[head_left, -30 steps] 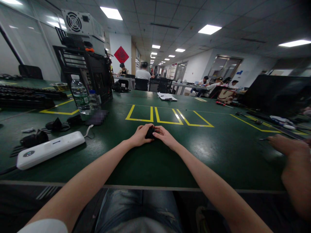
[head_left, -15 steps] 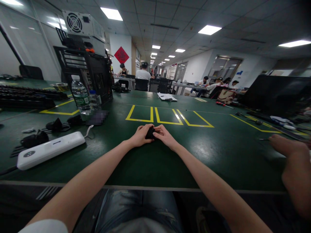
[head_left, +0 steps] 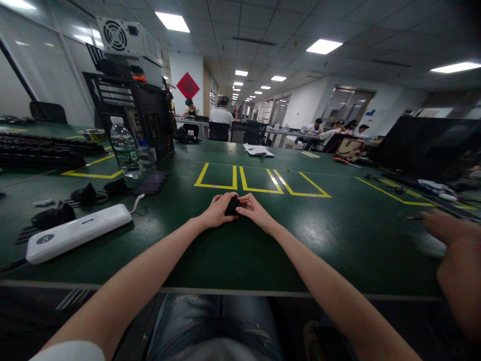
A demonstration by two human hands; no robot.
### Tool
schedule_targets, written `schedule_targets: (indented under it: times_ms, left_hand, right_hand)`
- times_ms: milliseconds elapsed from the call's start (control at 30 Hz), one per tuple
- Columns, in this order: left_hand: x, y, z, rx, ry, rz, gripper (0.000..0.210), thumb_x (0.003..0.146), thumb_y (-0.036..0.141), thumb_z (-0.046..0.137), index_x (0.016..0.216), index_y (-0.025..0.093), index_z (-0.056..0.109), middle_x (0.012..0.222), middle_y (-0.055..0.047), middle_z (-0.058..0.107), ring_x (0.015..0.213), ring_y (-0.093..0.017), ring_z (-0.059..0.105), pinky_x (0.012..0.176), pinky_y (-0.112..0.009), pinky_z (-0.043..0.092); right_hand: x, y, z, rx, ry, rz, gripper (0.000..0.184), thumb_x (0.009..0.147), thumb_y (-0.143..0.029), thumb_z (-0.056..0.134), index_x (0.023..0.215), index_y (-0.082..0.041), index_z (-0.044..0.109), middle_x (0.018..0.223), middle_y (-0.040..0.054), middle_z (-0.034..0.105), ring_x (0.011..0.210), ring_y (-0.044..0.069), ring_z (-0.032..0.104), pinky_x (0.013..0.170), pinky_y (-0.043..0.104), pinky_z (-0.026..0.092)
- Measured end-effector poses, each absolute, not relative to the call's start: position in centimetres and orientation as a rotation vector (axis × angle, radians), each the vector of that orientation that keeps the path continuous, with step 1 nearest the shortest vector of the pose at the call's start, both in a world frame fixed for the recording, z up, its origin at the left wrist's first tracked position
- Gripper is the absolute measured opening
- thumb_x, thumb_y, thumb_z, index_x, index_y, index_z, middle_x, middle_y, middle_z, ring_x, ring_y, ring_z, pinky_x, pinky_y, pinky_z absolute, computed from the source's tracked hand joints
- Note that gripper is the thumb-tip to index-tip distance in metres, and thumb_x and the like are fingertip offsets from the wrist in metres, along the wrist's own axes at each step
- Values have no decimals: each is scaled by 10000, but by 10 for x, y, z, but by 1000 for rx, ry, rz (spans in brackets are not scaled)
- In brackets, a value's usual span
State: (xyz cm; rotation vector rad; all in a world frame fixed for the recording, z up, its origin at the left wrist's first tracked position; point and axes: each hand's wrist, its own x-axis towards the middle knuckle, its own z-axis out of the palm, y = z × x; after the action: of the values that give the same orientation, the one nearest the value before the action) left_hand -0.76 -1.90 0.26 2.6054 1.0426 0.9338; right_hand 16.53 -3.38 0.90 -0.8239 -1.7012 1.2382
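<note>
Between my two hands is a small black object, mostly covered by my fingers, so its kind cannot be made out. My left hand is closed around its left side, thumb low and fingers over the top. From the right, my right hand grips it with thumb and fingertips. Both hands rest on or just over the green table. Just beyond them, yellow tape outlines mark the tabletop.
To the left lie a white power strip and several black parts. Behind them stand a water bottle and a black computer case. A clipboard with papers lies farther back. At right are a co-worker's hand and a dark monitor.
My hands and the black object stay almost still. At right, the co-worker's hand has shifted slightly, and a blurred pale thing now shows beneath it.
</note>
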Motion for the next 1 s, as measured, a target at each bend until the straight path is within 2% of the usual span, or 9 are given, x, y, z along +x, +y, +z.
schedule_targets:
  times_ms: [133, 400, 667, 833, 1000]
  left_hand:
    - [-8, -20, 3, 2598, 1041, 927, 616, 643, 289, 613, 1168, 232, 296, 1156, -57, 445, 1091, -232, 419, 956, -413, 231]
    - [-9, -19, 3, 2606, 1024, 936, 605, 656, 294, 610, 1169, 227, 297, 1160, -58, 440, 1087, -227, 421, 965, -413, 230]
    - [-8, -19, 3, 2631, 1033, 928, 598, 661, 295, 606, 1166, 229, 291, 1153, -56, 442, 1079, -219, 426, 965, -409, 233]
    - [-9, -18, 1, 2631, 1022, 929, 615, 666, 311, 602, 1180, 221, 277, 1161, -65, 439, 1088, -222, 417, 967, -406, 227]
    - [-8, -16, 0, 2621, 1024, 950, 627, 652, 319, 613, 1174, 216, 282, 1149, -61, 444, 1072, -222, 427, 961, -403, 230]
  right_hand:
    - [163, -34, 10, -850, -1685, 1229, 261, 690, -316, 583, 885, -217, 442, 910, 11, 513, 902, 143, 512, 842, 365, 408]
    - [166, -32, 8, -921, -1703, 1224, 353, 703, -325, 570, 1017, -208, 457, 1024, 43, 511, 978, 164, 490, 874, 375, 393]
    - [166, -32, 8, -821, -1720, 1231, 348, 649, -277, 631, 939, -221, 445, 981, 16, 514, 960, 157, 499, 857, 365, 407]
    - [164, -34, 8, -846, -1718, 1176, 244, 710, -325, 561, 899, -220, 448, 967, 17, 507, 956, 154, 492, 853, 368, 407]
    - [163, -32, 7, -872, -1710, 1188, 274, 704, -303, 570, 930, -213, 442, 950, 23, 515, 940, 149, 502, 849, 358, 407]
